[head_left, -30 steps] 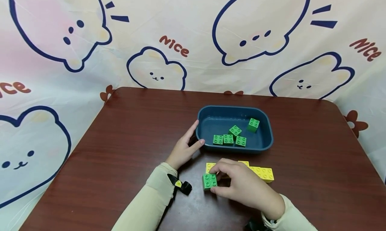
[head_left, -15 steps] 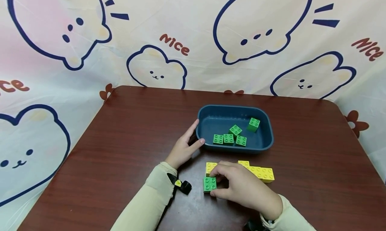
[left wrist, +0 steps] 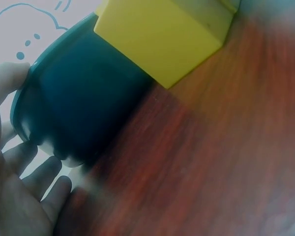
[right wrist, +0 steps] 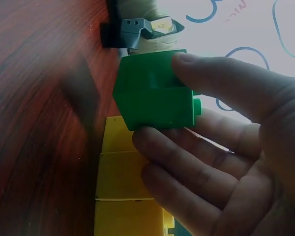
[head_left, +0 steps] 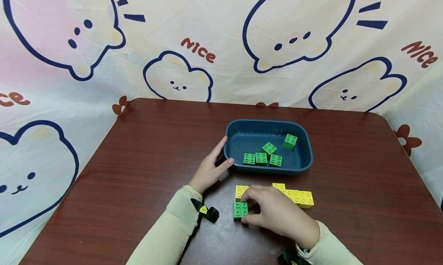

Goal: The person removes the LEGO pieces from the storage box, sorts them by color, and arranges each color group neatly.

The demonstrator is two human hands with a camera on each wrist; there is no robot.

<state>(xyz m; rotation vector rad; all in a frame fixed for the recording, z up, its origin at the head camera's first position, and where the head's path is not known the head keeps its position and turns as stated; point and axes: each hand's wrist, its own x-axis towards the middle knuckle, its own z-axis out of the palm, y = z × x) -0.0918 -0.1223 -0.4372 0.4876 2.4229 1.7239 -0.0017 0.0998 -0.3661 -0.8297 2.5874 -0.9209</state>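
Observation:
My right hand (head_left: 277, 209) pinches a green toy brick (head_left: 240, 210) between thumb and fingers, its studs facing up in the head view. The brick stands at the near side of the left end of a row of yellow bricks (head_left: 300, 198), partly hidden by my hand. In the right wrist view the thumb lies on one side of the green brick (right wrist: 155, 93) and fingertips are at the opposite side, with yellow bricks (right wrist: 123, 177) behind. My left hand (head_left: 209, 170) rests with spread fingers against the left end of a blue tray (head_left: 249, 132); its thumb touches the near corner.
Several green bricks (head_left: 261, 158) lie in the tray, most near its front wall, one (head_left: 290, 141) farther right. A brown wooden table (head_left: 155, 142) carries everything. Behind it hangs a printed cloth (head_left: 228, 80) with cartoon bears. Straps with small black cameras (head_left: 212, 214) are on the wrists.
The green brick has shifted slightly toward the person and turned squarer to the yellow row, my right hand moving with it. My left hand and the tray have stayed in place.

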